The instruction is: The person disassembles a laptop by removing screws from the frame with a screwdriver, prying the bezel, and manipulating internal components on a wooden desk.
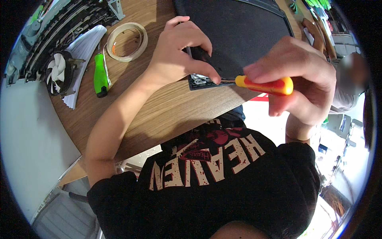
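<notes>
A large black flat panel with a raised rim, resembling a laptop screen lid (242,36), lies on the wooden table. My left hand (175,51) grips its near left corner, thumb and index finger curled around a dark edge piece. Silvery metal parts (199,79) show at that corner, just below the thumb. Pinched in the fingers of my right hand (304,73) is a screwdriver (264,85) with a yellow and orange handle. Its thin shaft points left at the corner, close to my left thumb; whether the tip touches anything is hidden.
Left of my hand, a roll of tape (144,47) and a green-handled screwdriver (100,75) rest on the table (131,103). A small white-bladed fan (57,69), white pleated sheets (81,46) and an opened machine (71,28) stand farther left. Another person (352,75) is at the right.
</notes>
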`<state>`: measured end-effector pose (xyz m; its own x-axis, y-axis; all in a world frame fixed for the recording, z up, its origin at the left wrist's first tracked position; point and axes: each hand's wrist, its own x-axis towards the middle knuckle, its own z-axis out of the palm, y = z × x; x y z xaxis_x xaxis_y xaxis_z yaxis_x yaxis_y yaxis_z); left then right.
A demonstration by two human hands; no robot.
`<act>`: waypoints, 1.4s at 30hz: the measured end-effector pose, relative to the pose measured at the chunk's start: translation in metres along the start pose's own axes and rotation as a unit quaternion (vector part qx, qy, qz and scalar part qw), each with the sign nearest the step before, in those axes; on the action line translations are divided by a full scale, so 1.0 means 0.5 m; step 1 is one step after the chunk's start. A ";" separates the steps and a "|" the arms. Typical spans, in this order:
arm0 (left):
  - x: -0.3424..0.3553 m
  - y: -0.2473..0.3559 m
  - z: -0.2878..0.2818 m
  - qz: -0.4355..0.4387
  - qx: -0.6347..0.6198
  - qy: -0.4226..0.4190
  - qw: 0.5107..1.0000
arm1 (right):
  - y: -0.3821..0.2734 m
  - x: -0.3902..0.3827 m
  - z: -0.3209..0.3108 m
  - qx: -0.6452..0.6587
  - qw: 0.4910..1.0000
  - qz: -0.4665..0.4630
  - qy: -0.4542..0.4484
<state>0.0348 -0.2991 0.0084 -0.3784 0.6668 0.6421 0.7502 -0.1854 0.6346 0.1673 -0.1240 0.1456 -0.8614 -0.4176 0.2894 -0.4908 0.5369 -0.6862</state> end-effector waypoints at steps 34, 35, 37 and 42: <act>-0.001 0.007 -0.009 -0.005 -0.011 -0.019 1.000 | -0.032 0.007 0.033 -0.159 0.985 -0.047 0.044; -0.002 0.006 -0.009 -0.007 -0.012 -0.019 1.000 | -0.033 0.006 0.039 -0.166 0.984 -0.036 0.056; -0.001 0.003 -0.008 -0.005 -0.003 -0.032 0.999 | -0.034 0.005 0.044 -0.173 0.982 -0.024 0.068; -0.007 -0.004 -0.004 -0.003 0.002 -0.013 1.000 | -0.024 0.004 0.049 -0.335 0.936 -0.061 0.090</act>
<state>0.0338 -0.3024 0.0058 -0.3676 0.6867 0.6271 0.7501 -0.1797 0.6364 0.1746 -0.1491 0.1380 -0.7723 -0.4082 0.4868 -0.5072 0.8576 -0.0856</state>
